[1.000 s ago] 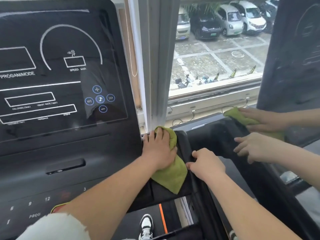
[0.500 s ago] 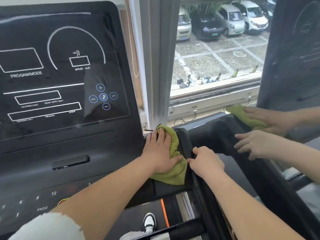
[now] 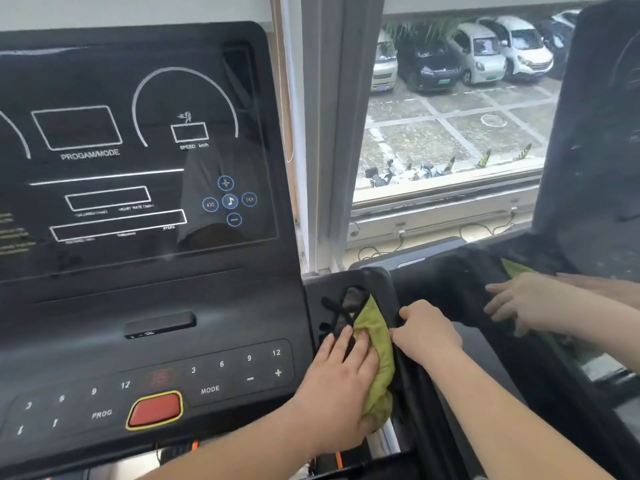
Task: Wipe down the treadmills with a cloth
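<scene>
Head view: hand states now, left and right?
Left hand: open, fingers flat, pressing the green cloth onto the treadmill.
Right hand: closed, fingers curled over the black rail beside the cloth.

Left hand (image 3: 341,386): it covers the left part of the cloth (image 3: 375,341); how my thumb lies cannot be told. Right hand (image 3: 427,332): my fingertips bend over the rim (image 3: 389,289), out of sight. Console (image 3: 156,296): cut off at the left and bottom edges, small labels under its display boxes too blurred to read. Second cloth (image 3: 516,268): only a corner shows behind further hands (image 3: 530,299), whose arms run off the right edge.
</scene>
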The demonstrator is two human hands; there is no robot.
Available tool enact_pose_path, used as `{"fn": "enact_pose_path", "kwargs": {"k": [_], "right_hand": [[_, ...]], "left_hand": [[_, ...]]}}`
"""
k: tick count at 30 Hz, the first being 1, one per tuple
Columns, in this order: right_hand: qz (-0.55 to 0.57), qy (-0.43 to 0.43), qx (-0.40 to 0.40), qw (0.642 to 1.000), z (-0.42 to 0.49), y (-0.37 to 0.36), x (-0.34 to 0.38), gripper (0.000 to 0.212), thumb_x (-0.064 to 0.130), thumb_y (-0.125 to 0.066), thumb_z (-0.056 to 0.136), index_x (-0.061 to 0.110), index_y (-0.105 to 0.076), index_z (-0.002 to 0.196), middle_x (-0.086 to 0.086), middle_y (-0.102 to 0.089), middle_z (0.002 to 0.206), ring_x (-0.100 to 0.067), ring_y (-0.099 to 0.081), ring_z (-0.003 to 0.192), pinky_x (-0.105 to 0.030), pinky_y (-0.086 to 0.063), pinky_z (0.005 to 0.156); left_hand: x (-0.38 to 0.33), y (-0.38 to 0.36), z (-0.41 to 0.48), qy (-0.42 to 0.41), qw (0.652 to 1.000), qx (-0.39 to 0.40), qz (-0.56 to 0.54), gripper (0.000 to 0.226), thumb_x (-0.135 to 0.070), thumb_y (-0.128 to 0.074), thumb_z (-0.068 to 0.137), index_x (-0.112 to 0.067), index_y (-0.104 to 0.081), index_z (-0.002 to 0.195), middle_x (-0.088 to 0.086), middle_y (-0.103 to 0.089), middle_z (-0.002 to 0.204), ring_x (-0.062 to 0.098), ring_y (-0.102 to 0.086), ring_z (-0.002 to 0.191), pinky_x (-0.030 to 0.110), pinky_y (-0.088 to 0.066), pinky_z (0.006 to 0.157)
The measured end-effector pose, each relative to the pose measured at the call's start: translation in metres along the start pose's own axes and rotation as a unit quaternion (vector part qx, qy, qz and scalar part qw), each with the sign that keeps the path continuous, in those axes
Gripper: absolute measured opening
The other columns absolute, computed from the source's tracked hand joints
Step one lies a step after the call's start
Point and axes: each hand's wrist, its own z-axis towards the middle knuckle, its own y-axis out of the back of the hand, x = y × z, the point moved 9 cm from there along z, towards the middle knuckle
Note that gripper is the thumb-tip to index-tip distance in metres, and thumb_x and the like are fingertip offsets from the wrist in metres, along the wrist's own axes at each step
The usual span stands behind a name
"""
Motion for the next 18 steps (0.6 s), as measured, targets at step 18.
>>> {"fn": "enact_pose_path", "kwargs": {"k": [18], "right_hand": [[-0.023, 0.019, -0.008, 1.0, -0.001, -0.005, -0.001, 0.022, 0.04, -0.066, 0.094, 0.025, -0.064, 0.11, 0.001, -0.069, 0.106, -0.025, -0.062, 0.091, -0.034, -0.052, 0.074]], "left_hand": [[0.017, 0.023, 0.022, 0.063, 0.989, -0.032, -0.128, 0.075, -0.073, -0.055, 0.071, -0.027, -0.044, 0.129, -0.002, -0.039, 0.122, 0.025, -0.044, 0.101, 0.044, -0.042, 0.1]]}}
